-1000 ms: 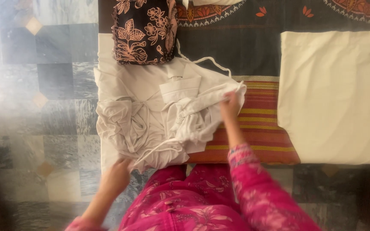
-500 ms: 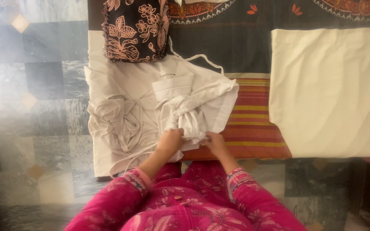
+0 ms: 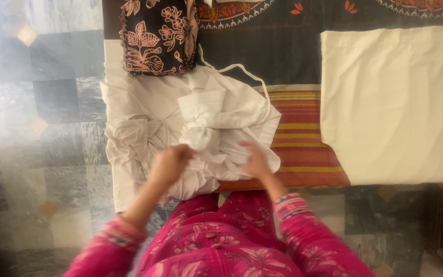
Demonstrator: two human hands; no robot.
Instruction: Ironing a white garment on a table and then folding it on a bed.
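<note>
A crumpled white garment (image 3: 206,120) with drawstrings lies on a striped, patterned bedspread (image 3: 303,138) at the near edge of a bed. My left hand (image 3: 169,163) is blurred and rests on the garment's lower left folds, fingers curled into the cloth. On the garment's lower right part, my right hand (image 3: 255,160) presses with fingers spread over the fabric. Both sleeves are pink with a floral print.
A folded dark cloth with peach flowers (image 3: 160,33) sits at the far left of the bed. A flat cream cloth (image 3: 390,102) lies spread on the right. A grey patchwork tiled floor (image 3: 42,128) runs along the left and under me.
Both hands moved apart from the bunched middle of the garment: the left slid left, the right slid right. The bunched cloth now lies flatter and wider.
</note>
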